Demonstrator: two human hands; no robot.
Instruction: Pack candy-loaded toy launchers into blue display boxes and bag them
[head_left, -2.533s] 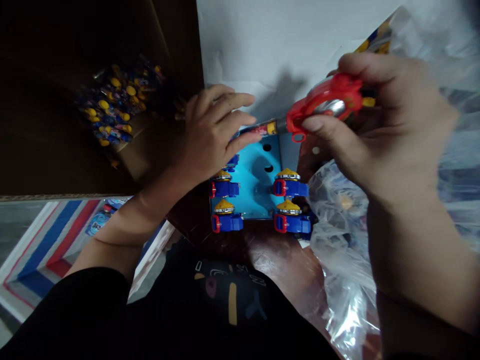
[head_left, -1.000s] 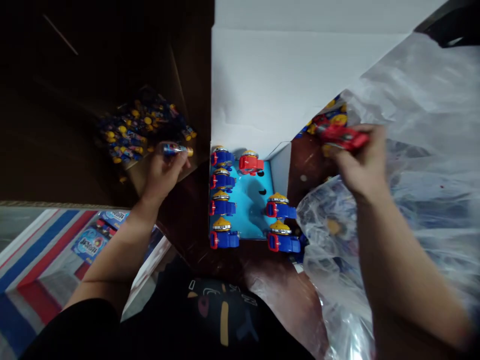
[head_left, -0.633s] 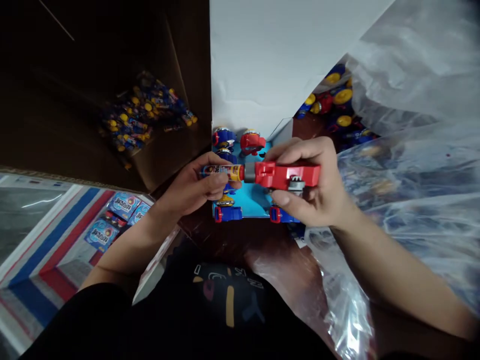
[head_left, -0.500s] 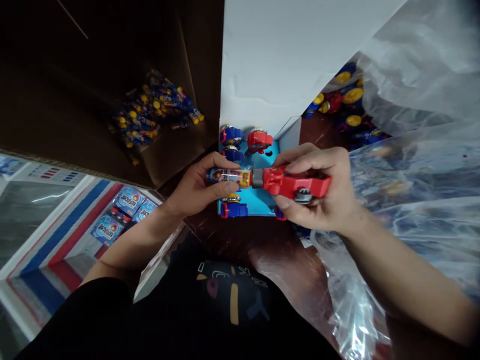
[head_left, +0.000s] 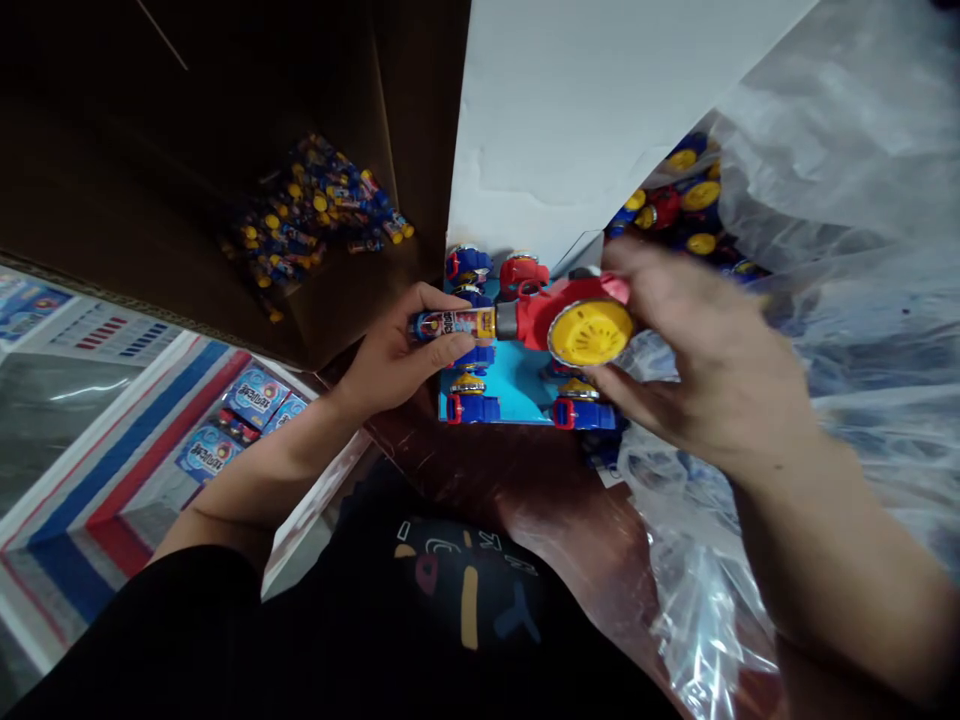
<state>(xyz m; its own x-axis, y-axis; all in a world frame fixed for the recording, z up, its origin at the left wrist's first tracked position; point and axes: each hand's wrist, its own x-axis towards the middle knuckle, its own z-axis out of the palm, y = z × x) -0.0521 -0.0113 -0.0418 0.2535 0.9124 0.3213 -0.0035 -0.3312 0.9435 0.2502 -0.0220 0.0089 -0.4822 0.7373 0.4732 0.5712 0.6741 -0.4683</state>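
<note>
My left hand (head_left: pixel 397 345) pinches a small printed candy tube (head_left: pixel 452 323) with a yellow end. The tube meets the grey neck of a red toy (head_left: pixel 536 318), whose yellow round disc (head_left: pixel 592 333) faces up. Around the toy's far end, my right hand (head_left: pixel 709 350) is spread, its thumb below and its blurred fingers above. Whether they touch the toy is hard to see. Beneath both hands is a light-blue tray (head_left: pixel 517 385). Blue toys (head_left: pixel 474 408) stand along its left side and at its right front corner, and another red toy (head_left: pixel 525 268) is at the back.
A deep brown carton (head_left: pixel 322 310) at left holds many small tubes (head_left: pixel 307 215). White card (head_left: pixel 540 120) rises behind the tray. To the right, clear plastic bags (head_left: pixel 817 230) lie by more toys (head_left: pixel 682 205). Lower left, a striped box (head_left: pixel 142 450) contains blue printed packs (head_left: pixel 259 393).
The red toy has turned so its yellow disc shows on top. My right hand has shifted right and loosened from its grip. My left hand still holds the tube.
</note>
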